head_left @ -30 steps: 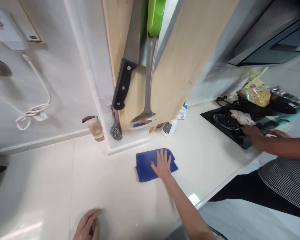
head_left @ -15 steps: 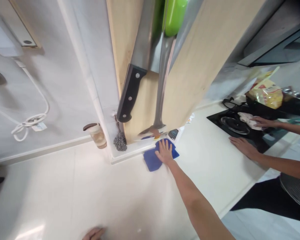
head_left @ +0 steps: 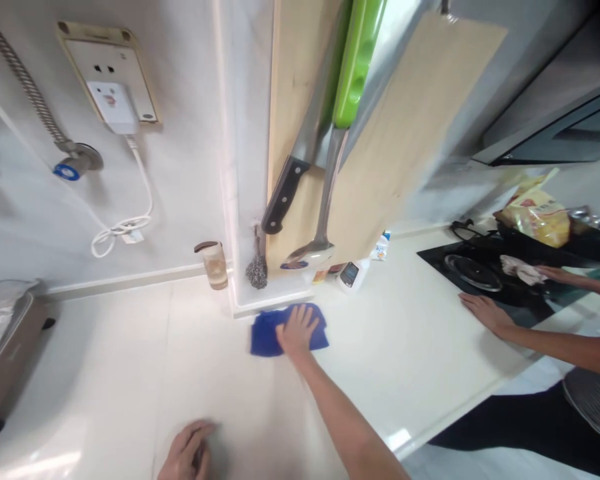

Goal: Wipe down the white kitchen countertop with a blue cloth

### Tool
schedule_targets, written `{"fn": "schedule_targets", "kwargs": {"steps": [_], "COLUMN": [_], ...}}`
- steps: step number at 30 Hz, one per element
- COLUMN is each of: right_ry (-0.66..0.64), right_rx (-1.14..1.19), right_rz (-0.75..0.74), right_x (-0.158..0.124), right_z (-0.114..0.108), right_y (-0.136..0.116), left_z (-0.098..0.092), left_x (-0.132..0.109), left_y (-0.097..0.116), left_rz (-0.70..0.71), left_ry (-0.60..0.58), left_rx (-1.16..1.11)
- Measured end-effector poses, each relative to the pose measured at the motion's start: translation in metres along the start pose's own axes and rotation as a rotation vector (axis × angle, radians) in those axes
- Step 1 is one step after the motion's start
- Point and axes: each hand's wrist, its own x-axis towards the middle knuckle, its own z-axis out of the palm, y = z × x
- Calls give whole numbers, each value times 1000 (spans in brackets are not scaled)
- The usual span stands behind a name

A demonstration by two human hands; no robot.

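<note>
My right hand [head_left: 295, 330] lies flat with spread fingers on a folded blue cloth [head_left: 265, 339], pressing it against the white counter [head_left: 105, 353]. My left hand [head_left: 187, 452] rests at the bottom edge of the view, fingers curled on the counter, and its palm is hidden. To the right, a co-worker's hand [head_left: 485, 313] lies at the edge of a black gas hob [head_left: 480, 273]. That person's other hand [head_left: 555, 275] is next to a crumpled white rag [head_left: 523, 270] on the hob.
A chef's knife [head_left: 283, 197], a green-handled ladle [head_left: 330, 193] and a wooden cutting board [head_left: 405, 133] hang on the wall above. A glass bottle [head_left: 215, 267], a steel wool scrubber [head_left: 257, 272] and a white bottle [head_left: 353, 277] stand by the wall. A yellow bag [head_left: 535, 217] lies behind the hob.
My right hand and the blue cloth have slid left along the counter. My left hand shows more at the bottom edge. The view has swung, bringing more wall into sight at the left.
</note>
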Motion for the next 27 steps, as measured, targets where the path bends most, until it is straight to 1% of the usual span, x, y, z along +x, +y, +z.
{"fn": "schedule_targets", "kwargs": {"steps": [3,5,8,10,11,13,15,17,20,23,25,27], "right_ry": [-57,-91,-128,-129,-120,-93,-62,-27,33,102,163,218], "right_rx": [83,128,173,186,188,194,203,210,188,123,84,87], "right_rz": [-170,-289,-479,-559,-576,-576,-558,-552,-533,-454,-383,-321], "right_x": [-30,-49,-77,-97,-107,-128,-149,-170,-194,-204,-202,-194], "right_z": [-4,-10,-17,-20,-21,-22,-23,-23,-24,-23,-21,-19], "right_y": [-45,-62,-66,-59,-53,-37,-15,11,59,110,141,166], "left_z": [-5,-7,-9,-9,-9,-10,-10,-11,-10,-9,-9,-8], "left_x": [3,4,6,8,8,9,8,8,7,6,5,3], "left_y": [9,14,18,19,20,21,23,24,26,29,30,31], "left_rz": [0,10,21,16,17,29,45,41,9,-9,-11,-14], "left_ry": [1,3,17,31,34,27,11,6,19,14,10,15], "left_rx": [3,16,40,53,54,44,28,23,23,15,8,3]}}
